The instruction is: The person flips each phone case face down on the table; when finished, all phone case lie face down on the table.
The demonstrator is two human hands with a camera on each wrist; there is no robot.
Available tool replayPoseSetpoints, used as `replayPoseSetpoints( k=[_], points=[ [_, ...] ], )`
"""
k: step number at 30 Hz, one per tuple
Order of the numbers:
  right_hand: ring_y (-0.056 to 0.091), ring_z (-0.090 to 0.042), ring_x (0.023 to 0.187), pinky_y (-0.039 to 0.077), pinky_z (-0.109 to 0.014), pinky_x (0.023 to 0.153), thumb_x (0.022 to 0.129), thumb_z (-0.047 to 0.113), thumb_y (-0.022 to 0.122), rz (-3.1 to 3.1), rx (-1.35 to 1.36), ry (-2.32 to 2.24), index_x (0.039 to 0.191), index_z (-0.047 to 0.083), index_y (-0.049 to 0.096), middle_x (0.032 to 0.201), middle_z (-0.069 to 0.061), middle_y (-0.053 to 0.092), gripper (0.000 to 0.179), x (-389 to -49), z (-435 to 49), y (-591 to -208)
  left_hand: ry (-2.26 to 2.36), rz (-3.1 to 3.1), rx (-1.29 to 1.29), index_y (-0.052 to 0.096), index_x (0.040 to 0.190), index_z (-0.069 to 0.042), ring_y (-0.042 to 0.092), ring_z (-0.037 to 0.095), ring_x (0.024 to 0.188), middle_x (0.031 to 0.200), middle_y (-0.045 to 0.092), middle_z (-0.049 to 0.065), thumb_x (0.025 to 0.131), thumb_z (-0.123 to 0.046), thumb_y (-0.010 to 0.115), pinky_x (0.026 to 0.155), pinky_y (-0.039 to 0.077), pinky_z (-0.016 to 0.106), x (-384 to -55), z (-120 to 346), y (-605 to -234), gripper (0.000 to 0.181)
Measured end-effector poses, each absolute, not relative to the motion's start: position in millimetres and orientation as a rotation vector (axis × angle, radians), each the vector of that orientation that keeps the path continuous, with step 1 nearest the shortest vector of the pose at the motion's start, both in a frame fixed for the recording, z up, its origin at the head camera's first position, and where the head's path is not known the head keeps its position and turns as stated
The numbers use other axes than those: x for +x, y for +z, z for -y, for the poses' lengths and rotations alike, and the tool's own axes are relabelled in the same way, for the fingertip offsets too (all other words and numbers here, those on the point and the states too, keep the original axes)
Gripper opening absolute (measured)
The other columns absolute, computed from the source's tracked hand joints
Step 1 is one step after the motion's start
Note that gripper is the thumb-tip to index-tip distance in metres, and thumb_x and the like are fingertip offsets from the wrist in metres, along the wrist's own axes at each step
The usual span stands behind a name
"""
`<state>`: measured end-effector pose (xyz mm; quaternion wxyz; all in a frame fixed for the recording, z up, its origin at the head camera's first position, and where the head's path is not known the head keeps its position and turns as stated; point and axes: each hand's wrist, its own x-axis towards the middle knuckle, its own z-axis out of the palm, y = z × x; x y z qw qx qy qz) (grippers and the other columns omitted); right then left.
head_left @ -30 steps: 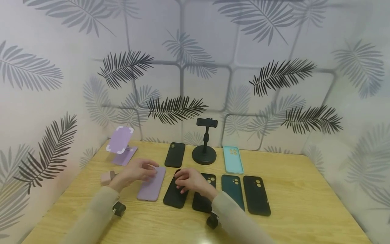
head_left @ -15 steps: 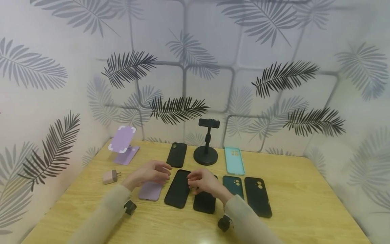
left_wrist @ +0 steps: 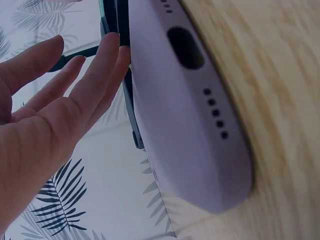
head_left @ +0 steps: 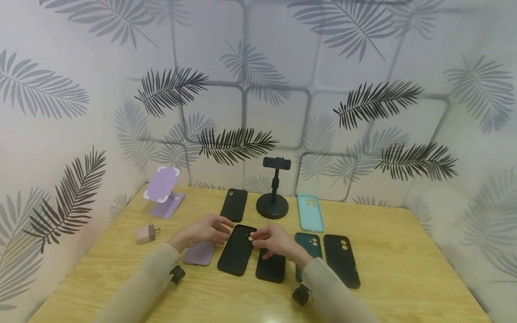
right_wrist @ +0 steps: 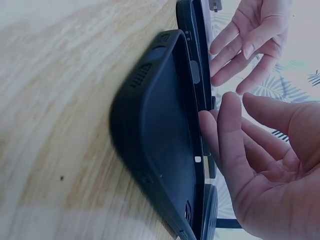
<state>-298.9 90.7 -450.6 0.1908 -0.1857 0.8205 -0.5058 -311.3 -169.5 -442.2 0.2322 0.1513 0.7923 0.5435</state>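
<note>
Two hands hover over a row of phone cases, palms turned toward each other. My left hand [head_left: 206,232] is above a lilac phone case [head_left: 199,255], covering its upper part. In the left wrist view its fingers [left_wrist: 95,80] extend loosely, and the lilac case's charging-port end is close by. A black phone case [head_left: 236,252] lies between the hands, hollow side up. My right hand [head_left: 280,243] partly covers a second black phone case [head_left: 269,270]; its fingertips overlap the first case's camera corner. In the right wrist view its fingers [right_wrist: 231,135] bend slightly and hold nothing.
Behind stand a lilac phone stand [head_left: 161,185] and a black round-based phone holder [head_left: 272,205]. Further cases lie about: black [head_left: 234,205], light blue [head_left: 311,214], dark teal [head_left: 308,246] and black [head_left: 342,261]. A pink charger plug [head_left: 145,234] sits left. Patterned walls border the table.
Both hands have moved right: the left toward the first black case, uncovering the charger plug, the right from over that case to the second black one. The cases stay put.
</note>
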Motion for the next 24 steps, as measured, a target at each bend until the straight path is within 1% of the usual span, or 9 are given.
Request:
replayPoseSetpoints(
  k=[3, 8, 14, 18, 24],
  points=[
    [0.069, -0.033, 0.098, 0.061, -0.036, 0.06, 0.093, 0.008, 0.066, -2.287, -0.508, -1.431, 0.124, -0.007, 0.063, 0.117, -0.023, 0.068, 0.035, -298.0, -89.2, -449.8, 1.481, -2.183, 0.413, 0.049, 0.137, 0.008, 0.062, 0.04, 0.114, 0.131, 0.054, 0.034, 0.091, 0.006, 0.059, 0.091, 0.057, 0.044, -310.5, 166.8, -442.7, 0.047],
    [0.068, -0.034, 0.101, 0.061, -0.036, 0.063, 0.093, 0.007, 0.065, -2.253, -0.489, -1.453, 0.125, -0.008, 0.062, 0.122, -0.024, 0.066, 0.035, -296.8, -87.6, -448.2, 1.5, -2.187, 0.372, 0.046, 0.139, 0.006, 0.063, 0.039, 0.112, 0.131, 0.054, 0.033, 0.091, 0.006, 0.059, 0.088, 0.058, 0.044, -309.6, 165.2, -443.2, 0.05],
    [0.068, -0.032, 0.099, 0.062, -0.035, 0.066, 0.093, 0.007, 0.065, -2.224, -0.474, -1.455, 0.125, -0.008, 0.062, 0.12, -0.024, 0.067, 0.035, -298.7, -87.2, -450.2, 1.59, -2.133, 0.328, 0.044, 0.14, 0.007, 0.065, 0.036, 0.107, 0.13, 0.053, 0.033, 0.09, 0.006, 0.06, 0.084, 0.059, 0.042, -312.7, 168.5, -447.0, 0.052],
    [0.069, -0.03, 0.099, 0.062, -0.036, 0.07, 0.094, 0.007, 0.065, -2.207, -0.48, -1.464, 0.125, -0.009, 0.061, 0.12, -0.024, 0.067, 0.036, -299.9, -86.9, -451.2, 1.609, -2.108, 0.338, 0.041, 0.141, 0.006, 0.065, 0.034, 0.106, 0.133, 0.051, 0.033, 0.091, 0.005, 0.06, 0.084, 0.059, 0.042, -313.8, 170.6, -447.0, 0.054],
    [0.067, -0.038, 0.104, 0.06, -0.041, 0.081, 0.094, 0.001, 0.061, -2.118, -0.518, -1.529, 0.128, -0.015, 0.055, 0.124, -0.031, 0.061, 0.038, -298.7, -87.4, -451.9, 1.613, -2.095, 0.339, 0.039, 0.144, 0.002, 0.064, 0.032, 0.106, 0.139, 0.046, 0.031, 0.09, 0.001, 0.062, 0.084, 0.059, 0.04, -313.4, 172.2, -445.8, 0.058]
  ],
)
